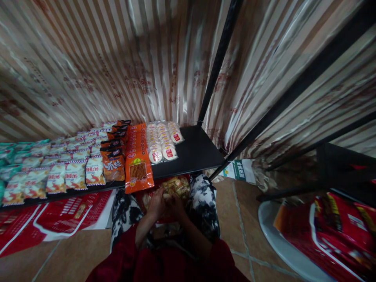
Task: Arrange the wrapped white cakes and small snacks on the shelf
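Note:
My left hand (157, 202) and my right hand (175, 206) meet low between my knees, just below the shelf's front edge. Their fingers are closed in toward each other, and what they pinch is too dark and small to make out. Right by the fingertips lies a heap of gold-coloured small packets (178, 185), partly covered by the hands. Above them, a long orange snack packet (139, 162) overhangs the edge of the black shelf (192, 154). Beside it stand clear packs of round white cakes (161, 150).
Rows of white snack packets (75, 174), orange-and-black packets (114, 166) and green packets (8, 170) fill the shelf's left. A red carton (67, 215) sits below. Black metal posts (219, 64) rise before the striped curtain (117, 58). At right, a pale basin (273, 231) holds red bags (302, 223).

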`<state>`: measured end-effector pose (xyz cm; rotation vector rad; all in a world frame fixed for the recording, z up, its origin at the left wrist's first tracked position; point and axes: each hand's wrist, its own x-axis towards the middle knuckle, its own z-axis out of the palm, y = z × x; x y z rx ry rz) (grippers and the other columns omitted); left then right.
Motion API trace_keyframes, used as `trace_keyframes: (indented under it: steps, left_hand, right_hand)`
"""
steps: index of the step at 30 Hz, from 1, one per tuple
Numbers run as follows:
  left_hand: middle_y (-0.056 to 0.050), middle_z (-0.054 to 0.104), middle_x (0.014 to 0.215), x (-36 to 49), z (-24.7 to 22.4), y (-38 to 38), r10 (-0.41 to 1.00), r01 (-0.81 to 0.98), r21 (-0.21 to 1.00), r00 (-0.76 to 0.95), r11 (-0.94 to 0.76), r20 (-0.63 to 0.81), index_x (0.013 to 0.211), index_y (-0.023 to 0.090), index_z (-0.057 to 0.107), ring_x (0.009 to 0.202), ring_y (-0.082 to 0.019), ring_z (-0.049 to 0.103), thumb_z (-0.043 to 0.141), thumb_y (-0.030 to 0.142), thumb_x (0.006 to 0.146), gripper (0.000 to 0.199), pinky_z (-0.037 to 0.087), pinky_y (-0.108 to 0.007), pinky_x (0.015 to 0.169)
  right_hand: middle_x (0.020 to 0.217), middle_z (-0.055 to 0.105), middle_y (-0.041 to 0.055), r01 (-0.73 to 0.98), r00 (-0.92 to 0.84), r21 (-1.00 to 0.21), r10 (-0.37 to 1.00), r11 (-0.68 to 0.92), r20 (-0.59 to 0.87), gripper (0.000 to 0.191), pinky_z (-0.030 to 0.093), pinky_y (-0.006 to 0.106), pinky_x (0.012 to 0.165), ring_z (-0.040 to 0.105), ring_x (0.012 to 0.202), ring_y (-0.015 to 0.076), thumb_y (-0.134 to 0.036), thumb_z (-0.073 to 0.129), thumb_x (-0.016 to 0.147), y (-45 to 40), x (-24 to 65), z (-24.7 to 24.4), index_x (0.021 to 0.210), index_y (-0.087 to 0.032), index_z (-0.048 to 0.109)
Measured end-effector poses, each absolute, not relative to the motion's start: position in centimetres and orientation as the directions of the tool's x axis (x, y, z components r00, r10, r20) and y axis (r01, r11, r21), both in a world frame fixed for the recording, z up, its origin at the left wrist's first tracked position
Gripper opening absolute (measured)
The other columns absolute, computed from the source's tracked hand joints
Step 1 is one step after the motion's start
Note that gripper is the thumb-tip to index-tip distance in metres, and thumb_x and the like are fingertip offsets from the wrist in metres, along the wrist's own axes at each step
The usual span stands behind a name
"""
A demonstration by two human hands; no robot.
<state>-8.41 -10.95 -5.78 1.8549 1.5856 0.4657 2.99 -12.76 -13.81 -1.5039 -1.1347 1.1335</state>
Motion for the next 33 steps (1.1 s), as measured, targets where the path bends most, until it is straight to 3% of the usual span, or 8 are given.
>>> trace_keyframes:
  steps: [5,10,18,25,29,33]
  left_hand:
    - [-0.01,0.061,0.114,-8.3,-5.4,-10.9,0.969,0.674,0.736,0.215,-0.056,-0.123,0.111,0.015,0.058,0.111,-0.018,0.054,0.038,0.004,0.078,0.04,0.039,-0.03,0.098]
    - [-0.009,0.061,0.108,-8.3,-4.1,-10.7,0.964,0.699,0.712,0.233,-0.073,-0.131,0.109,0.015,0.059,0.102,-0.019,0.057,0.044,0.012,0.077,0.035,0.042,-0.03,0.092]
    - [-0.006,0.061,0.094,-8.2,-3.6,-10.3,0.981,0.639,0.768,0.171,-0.036,-0.096,0.097,0.02,0.063,0.089,-0.018,0.058,0.048,0.028,0.079,0.024,0.045,-0.03,0.083]
    - [-0.006,0.066,0.09,-8.1,-3.6,-10.3,0.981,0.49,0.871,0.159,0.023,-0.115,0.092,0.017,0.061,0.082,-0.018,0.06,0.045,0.035,0.08,0.027,0.046,-0.031,0.078]
    - [-0.004,0.066,0.088,-8.1,-3.6,-10.2,0.982,0.435,0.896,0.11,0.093,-0.156,0.1,0.018,0.059,0.079,-0.017,0.061,0.049,0.034,0.078,0.029,0.046,-0.028,0.074]
    - [-0.002,0.066,0.082,-8.0,-4.0,-9.8,0.98,0.321,0.929,0.02,0.182,-0.199,0.121,0.016,0.048,0.074,-0.016,0.062,0.055,0.035,0.075,0.05,0.047,-0.027,0.069]
  right_hand:
    - [0.079,0.068,0.0054,0.081,0.214,-0.979,0.962,-0.19,-0.169,0.04,0.05,0.035,0.072,0.061,0.077,0.0226,-0.056,0.06,0.064,-12.9,3.5,-12.8,0.079,-0.019,0.061]
    - [0.088,0.069,0.0071,0.031,0.183,-0.981,0.966,-0.192,-0.183,0.04,0.05,0.036,0.079,0.063,0.084,0.0233,-0.052,0.061,0.065,-12.8,4.4,-11.5,0.086,-0.019,0.062]
    - [0.083,0.069,0.0011,0.015,-0.07,-0.983,0.98,-0.185,-0.185,0.028,0.05,0.032,0.073,0.064,0.077,0.0183,-0.042,0.066,0.065,-10.7,7.4,-8.1,0.086,-0.024,0.063]
    - [0.076,0.067,-0.0005,0.06,-0.166,-0.973,0.959,-0.223,-0.23,0.036,0.048,0.03,0.072,0.062,0.071,0.0156,-0.04,0.072,0.058,-7.8,9.0,-5.7,0.087,-0.019,0.065]
    - [0.07,0.065,-0.0016,0.076,-0.186,-0.974,0.957,-0.214,-0.225,0.033,0.046,0.027,0.065,0.059,0.066,0.0137,-0.039,0.072,0.06,-7.1,9.2,-4.2,0.084,-0.018,0.065]
    - [0.069,0.063,-0.0014,-0.047,-0.068,-0.97,0.969,-0.239,-0.236,0.039,0.046,0.026,0.061,0.058,0.064,0.0136,-0.047,0.073,0.055,-7.0,9.1,-3.7,0.08,-0.019,0.061]
